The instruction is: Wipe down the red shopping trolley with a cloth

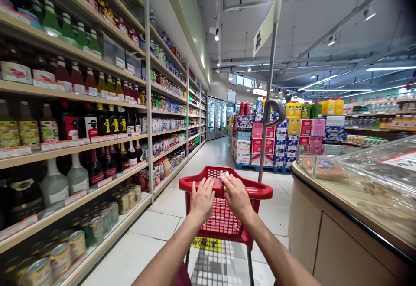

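Note:
A red plastic shopping cart (224,216) with a latticed basket stands straight in front of me. My left hand (202,197) lies on its red handle, fingers stretched out flat over the bar. Beside it, my right hand (236,194) rests on the same handle with its fingers close together and bent. A small crumpled white piece (224,174), perhaps tissue, shows at the right fingertips; most of it is hidden. From the cart's right side rises a grey metal pole (270,69) with a curved hook and a small pale flag (262,34).
Shelves of bottles and cans (78,141) line the left side of the aisle. At right stands a curved counter (302,216) with clear covers over packaged food. Stacked drink cartons (260,141) occupy the right ahead, and glass-door coolers (216,117) the far end. Tiled floor (208,154) runs between.

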Demonstrator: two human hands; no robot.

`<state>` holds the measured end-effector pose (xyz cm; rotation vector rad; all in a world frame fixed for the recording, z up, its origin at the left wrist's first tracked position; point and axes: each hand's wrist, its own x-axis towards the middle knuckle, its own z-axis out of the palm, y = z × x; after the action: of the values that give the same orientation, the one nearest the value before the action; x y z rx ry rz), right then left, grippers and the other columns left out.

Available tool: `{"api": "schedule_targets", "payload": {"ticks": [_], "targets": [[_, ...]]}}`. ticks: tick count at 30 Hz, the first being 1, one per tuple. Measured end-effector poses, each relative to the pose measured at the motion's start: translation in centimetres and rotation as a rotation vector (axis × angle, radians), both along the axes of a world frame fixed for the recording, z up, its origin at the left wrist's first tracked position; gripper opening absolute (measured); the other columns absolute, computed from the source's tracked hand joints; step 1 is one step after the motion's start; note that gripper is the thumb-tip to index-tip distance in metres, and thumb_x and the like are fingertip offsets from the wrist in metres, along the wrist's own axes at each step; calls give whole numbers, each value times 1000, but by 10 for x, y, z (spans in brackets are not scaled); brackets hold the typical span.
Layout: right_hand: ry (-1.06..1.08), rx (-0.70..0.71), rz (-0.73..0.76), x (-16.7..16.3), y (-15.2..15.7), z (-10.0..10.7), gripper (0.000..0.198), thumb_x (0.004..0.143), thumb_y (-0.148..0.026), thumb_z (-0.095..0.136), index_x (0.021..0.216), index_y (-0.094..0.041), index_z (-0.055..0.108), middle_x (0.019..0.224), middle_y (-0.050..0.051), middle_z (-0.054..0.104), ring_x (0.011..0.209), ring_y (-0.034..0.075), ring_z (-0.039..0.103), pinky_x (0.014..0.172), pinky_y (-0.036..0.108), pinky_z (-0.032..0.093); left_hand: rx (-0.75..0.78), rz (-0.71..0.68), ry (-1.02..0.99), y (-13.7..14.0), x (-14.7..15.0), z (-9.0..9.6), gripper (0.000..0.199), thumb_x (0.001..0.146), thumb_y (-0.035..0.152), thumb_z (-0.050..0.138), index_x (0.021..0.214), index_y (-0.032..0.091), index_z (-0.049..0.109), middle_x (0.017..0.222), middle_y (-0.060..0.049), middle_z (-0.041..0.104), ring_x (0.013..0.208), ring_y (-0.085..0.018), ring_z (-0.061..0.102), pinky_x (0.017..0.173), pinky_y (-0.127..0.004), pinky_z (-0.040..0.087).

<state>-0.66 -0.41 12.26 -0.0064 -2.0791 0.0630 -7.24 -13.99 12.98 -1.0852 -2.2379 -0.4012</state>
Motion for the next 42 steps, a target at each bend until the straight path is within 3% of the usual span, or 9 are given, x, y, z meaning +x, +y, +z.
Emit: {"api": "schedule_targets", "payload": {"ticks": [6,9,13,15,23,30,32,38,42], "targets": [[28,-235,-256,49,71,-16,34,76,-18,35,103,-19,56,96,8,62,92,22,54,86,45,38,44,-11,-1,2,4,-1,38,88,25,30,123,24,43,130,-3,47,122,-20,37,103,-53,23],[68,-219,-166,40,53,-16,41,74,-14,35,110,-20,53,107,7,59,102,22,50,89,42,38,62,-1,2,5,6,-1,38,87,23,31,124,25,43,129,-3,47,122,-21,37,103,-53,23],[37,-49,71,5,-8,-2,47,73,-10,37,118,-18,48,119,7,53,114,20,43,94,39,36,50,4,4,4,4,-2,38,88,23,30,124,24,43,130,-3,47,123,-21,36,103,-53,22],[-6,5,121,-2,-18,3,48,72,-10,39,119,-19,48,119,7,53,113,20,44,95,40,35,46,5,0,2,3,-1,38,88,25,30,123,23,44,130,-3,47,123,-20,36,103,-52,23],[51,-267,-181,45,65,-20,35,76,-18,38,109,-21,52,101,7,60,96,23,53,86,46,40,80,-14,-5,2,8,0,38,88,23,31,123,23,43,129,-3,47,122,-21,38,103,-53,23],[49,-18,98,0,-9,-4,51,75,-12,38,125,-19,40,120,8,52,112,20,44,94,40,37,61,-8,16,2,3,-2,38,88,24,31,124,24,42,129,-2,47,122,-20,38,103,-52,22],[28,-20,95,1,-5,-3,52,74,-13,40,126,-18,39,115,9,55,105,21,49,92,40,38,54,-1,33,1,2,-2,38,88,25,31,124,25,42,129,-2,48,121,-20,38,103,-51,24],[92,-264,-234,39,65,-18,29,77,-26,42,100,-15,57,98,12,60,94,25,52,83,46,42,80,-21,-5,3,5,-3,38,88,24,29,123,25,43,130,-2,47,121,-20,38,103,-52,22],[111,-210,-72,19,31,-12,33,78,-19,38,106,-14,55,114,12,55,111,23,45,93,44,37,63,-2,-4,5,5,-2,37,88,24,30,123,25,43,130,-2,47,122,-20,38,103,-53,22]]}}
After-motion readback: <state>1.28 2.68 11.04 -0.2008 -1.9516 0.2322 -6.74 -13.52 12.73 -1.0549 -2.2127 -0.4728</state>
